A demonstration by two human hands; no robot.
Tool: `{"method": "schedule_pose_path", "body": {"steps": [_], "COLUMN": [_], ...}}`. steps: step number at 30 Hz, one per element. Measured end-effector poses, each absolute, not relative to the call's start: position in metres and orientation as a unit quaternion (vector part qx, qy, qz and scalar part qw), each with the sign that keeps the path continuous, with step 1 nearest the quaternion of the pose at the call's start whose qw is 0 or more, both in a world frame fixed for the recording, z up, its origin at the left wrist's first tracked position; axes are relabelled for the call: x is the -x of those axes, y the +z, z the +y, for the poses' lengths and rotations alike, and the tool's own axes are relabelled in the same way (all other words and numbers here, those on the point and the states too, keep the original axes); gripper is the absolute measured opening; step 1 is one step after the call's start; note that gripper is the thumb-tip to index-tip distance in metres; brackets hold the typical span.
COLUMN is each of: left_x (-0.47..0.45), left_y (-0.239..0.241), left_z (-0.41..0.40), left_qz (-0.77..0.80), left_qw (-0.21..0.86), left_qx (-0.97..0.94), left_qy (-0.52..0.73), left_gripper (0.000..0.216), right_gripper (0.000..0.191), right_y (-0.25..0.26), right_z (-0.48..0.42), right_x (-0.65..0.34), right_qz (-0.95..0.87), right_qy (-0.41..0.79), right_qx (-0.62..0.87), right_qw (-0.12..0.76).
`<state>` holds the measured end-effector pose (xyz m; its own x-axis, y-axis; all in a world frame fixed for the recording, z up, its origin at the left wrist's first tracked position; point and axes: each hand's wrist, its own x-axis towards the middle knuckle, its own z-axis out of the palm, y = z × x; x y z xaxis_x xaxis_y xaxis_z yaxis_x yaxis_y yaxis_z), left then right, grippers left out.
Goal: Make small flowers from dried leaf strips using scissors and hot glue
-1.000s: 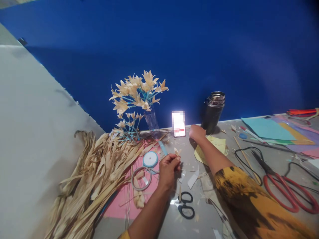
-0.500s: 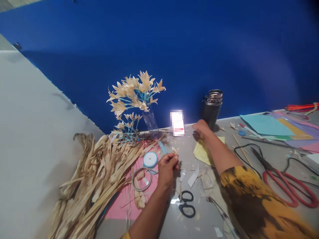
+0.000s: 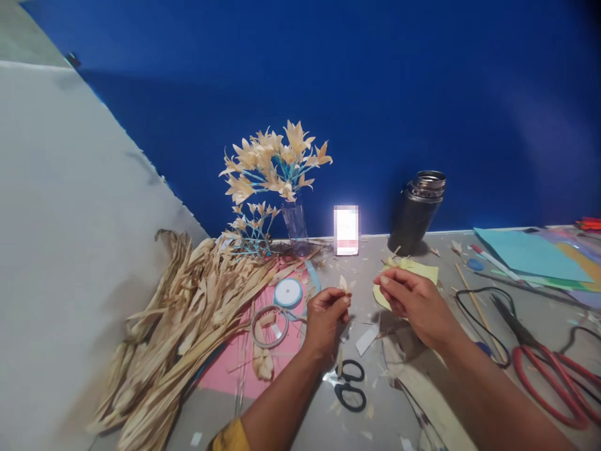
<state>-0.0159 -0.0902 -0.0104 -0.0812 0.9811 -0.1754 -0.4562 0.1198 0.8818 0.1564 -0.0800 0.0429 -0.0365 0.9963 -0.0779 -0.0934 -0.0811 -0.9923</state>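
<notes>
Between thumb and fingers, my left hand [image 3: 328, 319] pinches a small cream husk flower [image 3: 346, 285], its petals pointing up. To its right, my right hand [image 3: 416, 304] hovers over the yellow paper [image 3: 425, 270] with thumb and fingertips pressed together. Whatever those fingertips hold, if anything, is too small to make out. Black-handled scissors [image 3: 351, 385] lie on the table below my hands. Left of my left hand are a roll of light-blue tape [image 3: 288, 292] and a grey tape ring [image 3: 254, 329], both on a pink sheet [image 3: 220, 376].
Dried corn husks [image 3: 188, 332] are heaped at the left. Behind them, husk flowers [image 3: 277, 156] stand in a clear vase [image 3: 295, 225]. A lit phone [image 3: 346, 232] and a dark open flask [image 3: 416, 216] stand by the blue wall. Large red-handled scissors [image 3: 549, 376] lie at the right.
My right hand has come back from beside the flask toward my left hand. My left hand keeps its pinch on the flower. The camera's view has shifted slightly.
</notes>
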Motion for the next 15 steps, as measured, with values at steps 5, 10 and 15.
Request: {"method": "schedule_pose_path", "body": {"steps": [5,10,15], "left_x": [0.014,0.013,0.01], "left_y": [-0.01,-0.009,-0.016], "left_z": [-0.097,-0.102,-0.1], "left_qz": [0.445,0.441,0.44], "left_qw": [0.533,0.478,0.491], "left_qx": [-0.424,-0.494,-0.506], "left_qy": [0.581,0.577,0.556], "left_gripper": [0.019,0.01,0.002], "right_gripper": [0.051,0.045,0.038], "right_y": [0.013,0.006,0.006], "right_z": [-0.086,-0.09,-0.091], "right_x": [-0.147,-0.147,-0.148], "right_qz": [-0.449,-0.518,-0.539], "right_qy": [0.529,0.498,0.479], "right_qx": [0.505,0.494,0.5], "right_qw": [0.514,0.489,0.48]}}
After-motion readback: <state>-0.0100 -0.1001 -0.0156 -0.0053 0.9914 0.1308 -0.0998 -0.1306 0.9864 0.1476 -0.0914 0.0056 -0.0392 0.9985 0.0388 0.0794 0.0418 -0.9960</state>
